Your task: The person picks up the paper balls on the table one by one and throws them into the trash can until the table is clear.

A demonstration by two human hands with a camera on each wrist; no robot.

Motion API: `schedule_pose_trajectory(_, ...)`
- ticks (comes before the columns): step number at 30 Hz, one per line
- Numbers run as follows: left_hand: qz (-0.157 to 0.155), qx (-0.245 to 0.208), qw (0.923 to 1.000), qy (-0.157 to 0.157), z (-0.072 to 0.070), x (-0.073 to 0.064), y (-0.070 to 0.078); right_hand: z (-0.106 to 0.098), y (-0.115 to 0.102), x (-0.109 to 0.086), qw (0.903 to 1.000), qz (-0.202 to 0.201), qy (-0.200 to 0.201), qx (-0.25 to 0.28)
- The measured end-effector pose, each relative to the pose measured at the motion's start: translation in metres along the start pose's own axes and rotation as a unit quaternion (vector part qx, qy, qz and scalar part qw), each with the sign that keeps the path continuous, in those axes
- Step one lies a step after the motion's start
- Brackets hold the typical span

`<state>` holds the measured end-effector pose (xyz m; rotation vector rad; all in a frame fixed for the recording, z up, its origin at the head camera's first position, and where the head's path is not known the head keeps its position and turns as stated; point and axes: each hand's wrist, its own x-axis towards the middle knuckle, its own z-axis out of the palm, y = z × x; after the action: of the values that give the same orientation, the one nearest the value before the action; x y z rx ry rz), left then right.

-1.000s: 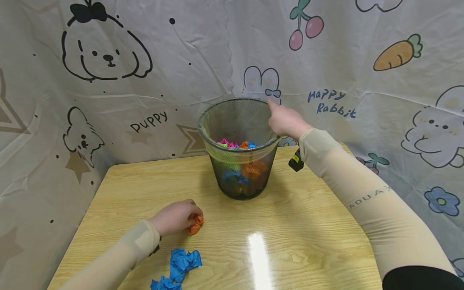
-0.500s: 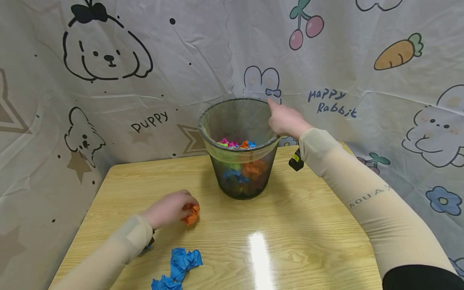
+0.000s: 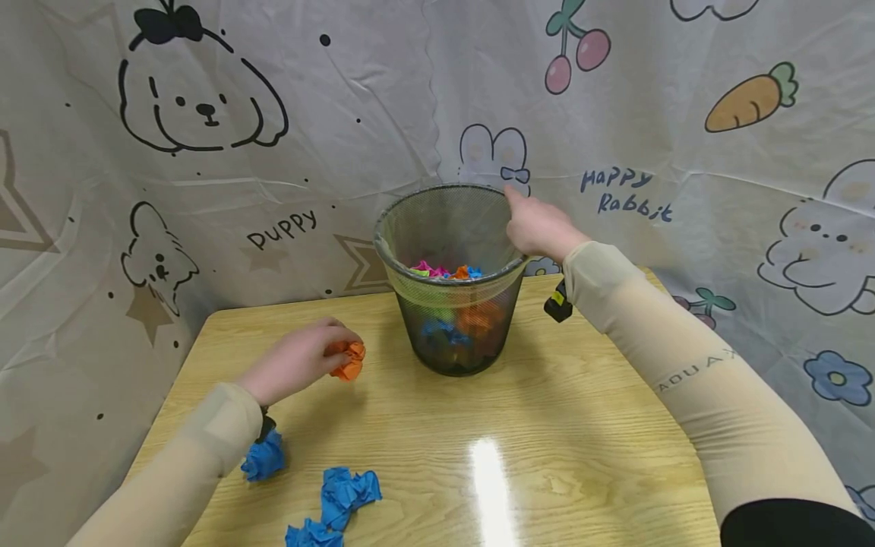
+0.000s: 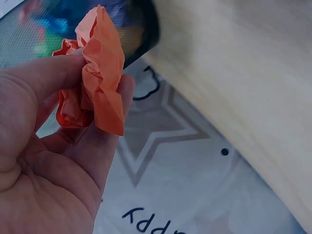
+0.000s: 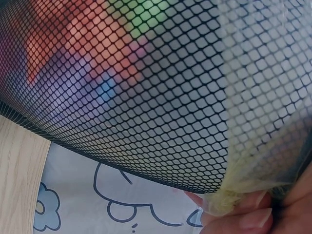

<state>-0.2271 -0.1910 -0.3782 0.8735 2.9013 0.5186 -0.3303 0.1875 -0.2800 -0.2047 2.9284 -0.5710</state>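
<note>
My left hand (image 3: 301,357) pinches a crumpled ball of orange paper (image 3: 350,363) above the table, to the left of a black mesh wastebasket (image 3: 456,342). The left wrist view shows the orange paper (image 4: 103,73) between thumb and fingers. My right hand (image 3: 543,226) grips the basket's right rim, index finger lying along it. In the right wrist view its fingers (image 5: 253,219) are at a gathered bit of the pale yellow liner bag (image 5: 263,161). Crumpled pink, orange, blue and green papers (image 3: 444,271) lie inside the basket.
Blue crumpled papers (image 3: 347,495) lie at the table's front, and another blue ball (image 3: 263,457) sits under my left wrist. The wooden table (image 3: 547,425) meets a printed cloth backdrop (image 3: 383,91) behind the basket.
My left hand has lifted the orange paper ball and moved it away from me and slightly left, uncovering a blue ball under the wrist. My right hand and the basket stay put.
</note>
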Motion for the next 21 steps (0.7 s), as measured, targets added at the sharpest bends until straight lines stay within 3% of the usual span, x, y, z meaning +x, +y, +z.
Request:
schedule_pose_trajectory(6, -0.002, -0.012, 0.9997, 0.019, -0.021, 0.001, 0.004, 0.0, 0.001, 0.001, 1.0, -0.002, 0.001, 0.003)
schedule_pose_trajectory(13, 0.018, -0.007, 0.9981, 0.058, -0.046, 0.003, 0.01, 0.0, 0.001, 0.001, 1.0, -0.001, 0.0, 0.002)
schedule_pose_trajectory(21, 0.015, -0.009, 0.9953, 0.095, -0.075, 0.009, 0.025, 0.0, 0.001, 0.0, 1.0, -0.007, 0.002, 0.002)
